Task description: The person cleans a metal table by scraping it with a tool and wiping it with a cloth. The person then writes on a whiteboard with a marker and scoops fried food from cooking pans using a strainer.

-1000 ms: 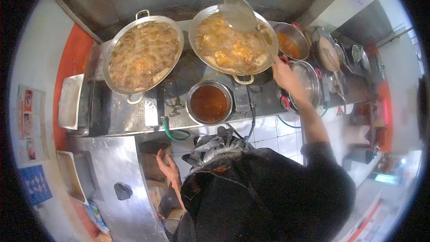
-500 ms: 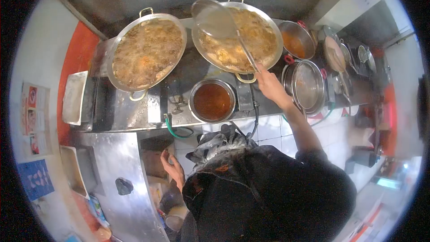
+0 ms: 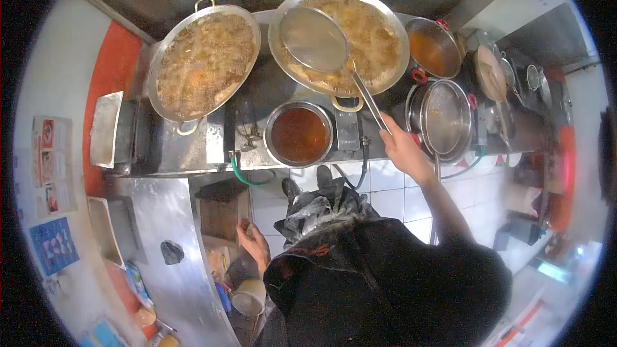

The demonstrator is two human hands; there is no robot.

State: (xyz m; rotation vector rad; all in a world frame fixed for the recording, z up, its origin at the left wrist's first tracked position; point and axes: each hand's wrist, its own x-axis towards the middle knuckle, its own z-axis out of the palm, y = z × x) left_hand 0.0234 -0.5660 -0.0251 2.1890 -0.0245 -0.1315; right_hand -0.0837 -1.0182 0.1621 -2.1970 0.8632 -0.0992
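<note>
My right hand (image 3: pixel 406 154) is closed round the long metal handle of a round mesh skimmer (image 3: pixel 315 40). The skimmer's disc hangs over the left part of the right-hand wide pan (image 3: pixel 401 58), which is full of bubbling oil with pale pieces in it. A second wide pan (image 3: pixel 256 38) of foaming oil stands to its left. Between the pans and my body is a round pot (image 3: pixel 270 148) of reddish-brown liquid. My left hand (image 3: pixel 254 242) hangs low at my side, loosely open with bent fingers, holding nothing visible.
At the right stand a pot of orange liquid (image 3: pixel 427 50), a metal strainer over a pot (image 3: pixel 445 119) and several ladles and sieves. A green hose (image 3: pixel 244 178) runs below the stove's front edge. A steel counter (image 3: pixel 160 205) with a dark lump (image 3: pixel 171 252) lies left.
My right hand has moved right and lower, drawing the skimmer's handle with it. The skimmer's disc now sits lower and further right over the pan. My left hand has shifted slightly down.
</note>
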